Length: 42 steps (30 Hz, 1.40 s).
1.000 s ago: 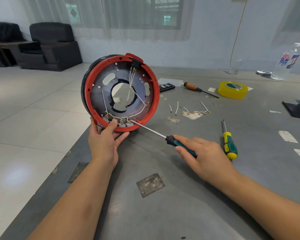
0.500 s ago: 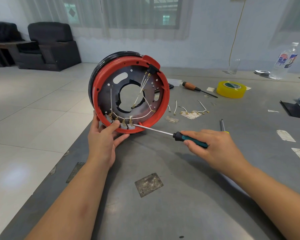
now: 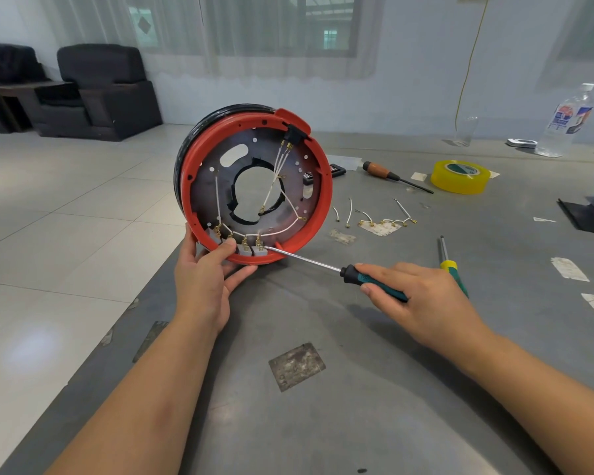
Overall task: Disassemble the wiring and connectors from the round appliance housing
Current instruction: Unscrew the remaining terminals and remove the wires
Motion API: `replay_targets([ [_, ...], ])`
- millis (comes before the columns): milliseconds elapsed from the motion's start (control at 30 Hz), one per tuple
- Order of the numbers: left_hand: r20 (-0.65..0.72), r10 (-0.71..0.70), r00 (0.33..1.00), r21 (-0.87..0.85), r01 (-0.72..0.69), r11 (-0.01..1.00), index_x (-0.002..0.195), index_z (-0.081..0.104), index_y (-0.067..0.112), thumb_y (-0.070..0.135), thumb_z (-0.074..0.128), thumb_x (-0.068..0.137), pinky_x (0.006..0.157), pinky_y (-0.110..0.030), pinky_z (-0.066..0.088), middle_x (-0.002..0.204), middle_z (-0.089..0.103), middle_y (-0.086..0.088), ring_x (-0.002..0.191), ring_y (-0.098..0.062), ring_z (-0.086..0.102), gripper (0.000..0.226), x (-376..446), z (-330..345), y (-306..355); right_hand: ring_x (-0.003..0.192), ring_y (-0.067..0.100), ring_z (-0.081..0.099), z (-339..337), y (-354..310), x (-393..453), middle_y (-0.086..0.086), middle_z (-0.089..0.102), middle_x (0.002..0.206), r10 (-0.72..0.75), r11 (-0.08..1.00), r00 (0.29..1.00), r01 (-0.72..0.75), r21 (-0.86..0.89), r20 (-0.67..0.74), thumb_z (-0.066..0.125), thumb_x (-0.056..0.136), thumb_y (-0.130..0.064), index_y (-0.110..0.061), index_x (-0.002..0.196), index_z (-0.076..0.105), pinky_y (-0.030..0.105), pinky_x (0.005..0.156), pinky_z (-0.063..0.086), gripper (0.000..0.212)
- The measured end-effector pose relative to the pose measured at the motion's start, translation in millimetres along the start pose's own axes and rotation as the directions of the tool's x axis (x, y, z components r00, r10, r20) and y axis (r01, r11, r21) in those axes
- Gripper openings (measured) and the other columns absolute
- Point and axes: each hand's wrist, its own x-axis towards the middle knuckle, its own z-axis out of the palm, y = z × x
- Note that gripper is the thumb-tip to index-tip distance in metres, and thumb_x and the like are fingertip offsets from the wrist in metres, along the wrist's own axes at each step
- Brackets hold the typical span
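We find the housing (image 3: 254, 186) standing on edge at the table's (image 3: 374, 406) left edge, open side facing us. Our left hand (image 3: 204, 279) grips its lower red rim, thumb curled inside beside the grey connectors (image 3: 251, 248). Our right hand (image 3: 415, 299) holds the screwdriver (image 3: 323, 267), fingers wrapped round the handle, tip touching the rightmost connector. White wires (image 3: 275, 231) cross the plate. Loose wires (image 3: 388, 219) lie near the tape (image 3: 459, 177).

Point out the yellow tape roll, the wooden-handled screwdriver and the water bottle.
yellow tape roll (image 3: 459, 178), head view, outer side wall.
wooden-handled screwdriver (image 3: 379, 170), head view, wooden handle.
water bottle (image 3: 564, 123), head view, label.
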Motion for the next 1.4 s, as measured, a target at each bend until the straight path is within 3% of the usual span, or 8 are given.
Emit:
replay_targets([
  [200, -0.002, 0.001, 1.000, -0.038, -0.001, 0.999, 0.147, 0.054, 0.032, 0.001, 0.064, 0.101, 0.071, -0.042, 0.067, 0.103, 0.082, 0.000, 0.094, -0.033, 0.080, 0.057, -1, 2, 2, 0.073, 0.008, 0.059, 2, -5, -2, -0.008, 0.070, 0.086, 0.047, 0.999, 0.998, -0.048, 0.017, 0.035, 0.052, 0.096, -0.045, -0.026, 0.132, 0.068, 0.030, 0.066, 0.056, 0.044],
  [300, 0.000, -0.029, 1.000, -0.100, 0.029, 0.995, 0.144, 0.057, 0.023, 0.002, 0.066, 0.101, 0.075, -0.044, 0.067, 0.109, 0.081, -0.005, 0.098, -0.035, 0.079, 0.049, -3, 3, 0, 0.077, 0.014, 0.064, 8, -11, -1, -0.005, 0.071, 0.087, 0.061, 0.997, 0.998, -0.062, 0.044, 0.030, 0.051, 0.098, -0.045, -0.026, 0.134, 0.067, 0.037, 0.070, 0.057, 0.044],
  [467, 0.003, 0.007, 1.000, -0.071, -0.007, 0.997, 0.140, 0.059, 0.036, -0.001, 0.064, 0.100, 0.076, -0.046, 0.067, 0.115, 0.080, -0.004, 0.096, -0.036, 0.080, 0.055, -9, 8, -4, 0.081, 0.014, 0.065, 11, -17, 0, -0.006, 0.072, 0.092, 0.069, 0.996, 0.996, -0.072, 0.043, 0.056, 0.047, 0.099, -0.050, -0.030, 0.137, 0.063, 0.039, 0.072, 0.058, 0.047],
  [733, 0.009, 0.024, 1.000, -0.025, -0.024, 0.999, 0.153, 0.050, 0.040, -0.003, 0.065, 0.100, 0.079, -0.051, 0.067, 0.126, 0.075, 0.000, 0.099, -0.032, 0.079, 0.070, -8, 8, -3, 0.073, 0.009, 0.061, 1, -3, 1, -0.014, 0.068, 0.079, 0.114, 0.992, 0.993, -0.112, 0.065, -0.020, 0.066, 0.093, -0.038, -0.033, 0.124, 0.073, 0.023, 0.068, 0.051, 0.032],
  [1067, 0.040, 0.028, 0.999, 0.032, -0.029, 0.999, 0.152, 0.051, 0.040, -0.002, 0.065, 0.099, 0.080, -0.051, 0.066, 0.129, 0.074, 0.001, 0.100, -0.031, 0.079, 0.069, -6, 5, 0, 0.084, 0.008, 0.068, -4, 8, 2, -0.016, 0.075, 0.092, 0.198, 0.967, 0.980, -0.195, 0.164, -0.001, 0.065, 0.088, -0.042, -0.039, 0.117, 0.075, 0.030, 0.076, 0.057, 0.030],
  [1267, 0.070, 0.021, 0.997, 0.088, -0.027, 0.996, 0.152, 0.051, 0.039, 0.000, 0.065, 0.100, 0.081, -0.051, 0.066, 0.129, 0.073, -0.003, 0.100, -0.029, 0.079, 0.067, -6, 5, 2, 0.082, 0.004, 0.065, -11, 13, 4, -0.016, 0.073, 0.082, 0.149, 0.981, 0.989, -0.147, 0.123, -0.003, 0.073, 0.087, -0.029, -0.035, 0.113, 0.078, 0.009, 0.070, 0.045, 0.027],
  [1400, 0.074, -0.013, 0.997, 0.071, 0.008, 0.997, 0.152, 0.050, 0.036, 0.002, 0.064, 0.101, 0.079, -0.052, 0.066, 0.118, 0.079, -0.005, 0.098, -0.034, 0.079, 0.063, -7, 4, 3, 0.082, 0.008, 0.064, -17, 16, 4, -0.013, 0.072, 0.080, 0.131, 0.983, 0.991, -0.131, 0.131, 0.005, 0.076, 0.087, -0.024, -0.032, 0.114, 0.078, 0.007, 0.068, 0.042, 0.028],
])
